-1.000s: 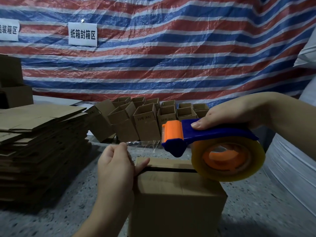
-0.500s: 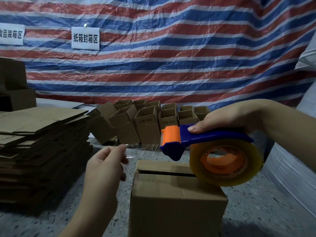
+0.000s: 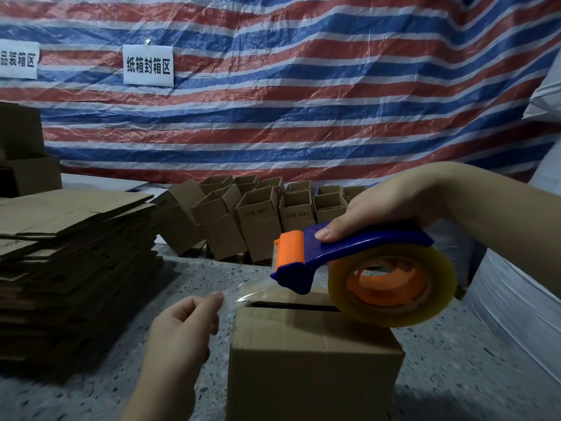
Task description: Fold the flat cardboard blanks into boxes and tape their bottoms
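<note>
A folded cardboard box [image 3: 312, 369] stands on the speckled floor in front of me, its flaps up with a dark gap between them. My right hand [image 3: 391, 205] grips the blue and orange tape dispenser [image 3: 349, 253], whose clear tape roll [image 3: 391, 290] rests above the box's right part. My left hand [image 3: 185, 323] pinches the free end of the clear tape strip [image 3: 246, 291], stretched from the dispenser's mouth to just left of the box's near-left corner.
A tall stack of flat cardboard blanks [image 3: 73, 268] lies at the left. Several finished open boxes [image 3: 261, 220] stand in rows behind. A white bulk sack [image 3: 516, 305] is at the right. A striped tarp [image 3: 303, 101] hangs as backdrop.
My left hand let go of the box's left edge, took the tape end and pulled it out to the left and down. The dispenser stayed above the box.
</note>
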Demonstrator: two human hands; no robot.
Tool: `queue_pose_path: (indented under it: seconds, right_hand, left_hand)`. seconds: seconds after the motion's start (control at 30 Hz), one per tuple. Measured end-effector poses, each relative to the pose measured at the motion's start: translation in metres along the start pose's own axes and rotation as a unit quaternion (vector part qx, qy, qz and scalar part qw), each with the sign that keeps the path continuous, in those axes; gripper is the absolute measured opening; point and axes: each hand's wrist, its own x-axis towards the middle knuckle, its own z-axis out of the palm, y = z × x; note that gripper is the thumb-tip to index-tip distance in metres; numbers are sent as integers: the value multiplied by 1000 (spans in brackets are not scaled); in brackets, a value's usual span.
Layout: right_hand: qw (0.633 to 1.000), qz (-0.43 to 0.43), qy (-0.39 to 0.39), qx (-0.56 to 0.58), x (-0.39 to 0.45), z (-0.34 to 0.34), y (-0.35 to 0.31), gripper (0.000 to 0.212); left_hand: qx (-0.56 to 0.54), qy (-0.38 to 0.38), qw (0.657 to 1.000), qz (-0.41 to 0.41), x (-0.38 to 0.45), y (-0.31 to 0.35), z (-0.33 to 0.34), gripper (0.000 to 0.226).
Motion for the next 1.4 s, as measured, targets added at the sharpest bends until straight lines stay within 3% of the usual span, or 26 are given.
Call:
queue_pose_path:
  seconds: [0.33,0.57,0.83,1.03,1.17,1.4]
  right_hand:
    - [996,41,-21,-75,10,2,-19,72]
    - [995,47,-43,-78,11,2,-21,51]
    - [995,47,-39,-76,10,4,-22,55]
    - [996,42,-36,-65,7,6,-23,53]
    - [996,44,-26,-74,4,8,-25,65]
    - [996,44,-17,-70,3,8,-25,62]
  left_hand:
    - [-11,-2,1000,-9,1,-11,-13,32]
    - [-13,-6,999,-37,3,-23,-10,37]
    - [-15,-34,997,-61,2,-36,0,37]
    - [-19,-59,994,-90,0,-37,1,57]
    - [20,-84,991,-102,0,-35,-2,53]
    - [94,-144,981,-91,0,-23,-8,55]
